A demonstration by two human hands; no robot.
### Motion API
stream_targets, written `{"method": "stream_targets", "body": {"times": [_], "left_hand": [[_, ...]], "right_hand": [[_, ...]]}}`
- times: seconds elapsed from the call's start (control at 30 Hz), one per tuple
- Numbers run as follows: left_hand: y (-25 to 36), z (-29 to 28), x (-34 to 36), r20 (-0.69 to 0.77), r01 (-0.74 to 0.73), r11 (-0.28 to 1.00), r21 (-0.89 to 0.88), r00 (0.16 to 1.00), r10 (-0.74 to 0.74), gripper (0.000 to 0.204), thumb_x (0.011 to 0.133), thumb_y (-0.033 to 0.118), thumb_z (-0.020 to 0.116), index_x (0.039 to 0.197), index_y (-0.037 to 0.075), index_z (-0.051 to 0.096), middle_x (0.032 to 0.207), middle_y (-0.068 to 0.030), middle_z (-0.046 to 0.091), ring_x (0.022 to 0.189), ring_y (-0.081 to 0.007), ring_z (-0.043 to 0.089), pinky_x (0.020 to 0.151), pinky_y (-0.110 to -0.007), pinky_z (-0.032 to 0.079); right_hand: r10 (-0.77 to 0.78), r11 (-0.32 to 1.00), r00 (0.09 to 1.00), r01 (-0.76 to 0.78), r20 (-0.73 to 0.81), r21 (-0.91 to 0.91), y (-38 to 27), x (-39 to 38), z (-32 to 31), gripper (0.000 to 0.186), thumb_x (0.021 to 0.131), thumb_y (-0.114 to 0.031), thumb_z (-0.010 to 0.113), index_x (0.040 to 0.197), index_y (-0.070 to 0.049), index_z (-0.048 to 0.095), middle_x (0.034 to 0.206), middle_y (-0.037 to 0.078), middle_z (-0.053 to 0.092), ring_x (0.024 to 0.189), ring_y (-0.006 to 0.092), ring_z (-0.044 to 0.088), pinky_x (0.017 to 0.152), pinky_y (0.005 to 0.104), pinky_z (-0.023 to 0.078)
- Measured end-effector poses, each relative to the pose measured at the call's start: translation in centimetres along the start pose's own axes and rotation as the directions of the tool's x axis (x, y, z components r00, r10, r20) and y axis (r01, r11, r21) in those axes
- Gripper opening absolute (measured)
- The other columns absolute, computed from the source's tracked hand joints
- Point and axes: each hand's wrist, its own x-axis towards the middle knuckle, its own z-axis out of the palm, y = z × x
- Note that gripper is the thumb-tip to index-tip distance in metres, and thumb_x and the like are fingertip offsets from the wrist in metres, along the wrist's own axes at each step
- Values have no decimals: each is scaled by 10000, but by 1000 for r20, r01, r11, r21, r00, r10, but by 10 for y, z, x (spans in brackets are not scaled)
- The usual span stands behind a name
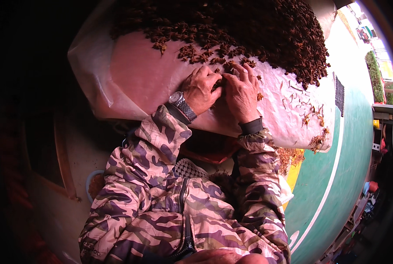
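A large heap of dark brown star anise (289, 39) covers the far part of a table spread with pale plastic sheeting (139, 75). At the near edge of the heap, both hands work close together. My left hand (200, 90), with a metal watch (179, 102) at the wrist, is closed, thumb and fingers curled around dark star anise pieces. My right hand (242, 94) lies just beside it, knuckles up, fingers bent in toward loose star anise; its fingertips are partly hidden, and what they grip cannot be made out.
Broken bits and stems (295, 92) lie scattered on the sheet to the right, with a small cluster (319, 140) at its near right corner. Under the table edge sits a red container (209, 147). A blue-rimmed basin (91, 185) stands low left. Green floor (355, 145) stretches to the right.
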Motion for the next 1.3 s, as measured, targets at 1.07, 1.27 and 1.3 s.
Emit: {"method": "stream_targets", "body": {"times": [1.07,1.27,1.3], "left_hand": [[9,-9,0,15,67,994,-91,998,-66,262,847,100,748,1092,31,685,990,-180,706,888,-349,709,764,-399,577],[-1,-18,1,13,149,986,-71,989,-149,204,842,129,764,998,33,675,933,-169,716,840,-345,716,751,-409,581],[4,-19,4,-42,165,973,-162,984,-174,198,850,140,768,990,35,675,909,-164,715,808,-335,716,739,-398,581]], "right_hand": [[-142,990,977,138,-160,-35,-34,8,-26,99,826,-88,732,920,-99,704,1114,58,669,1291,315,579,1111,480,383],[-55,995,952,76,-302,58,-29,20,-34,74,859,-96,750,917,-100,705,1073,75,689,1107,300,645,982,432,440],[-10,996,963,33,-269,81,-21,19,-31,93,861,-100,750,947,-111,717,1090,63,707,1069,291,651,964,423,447]]}}
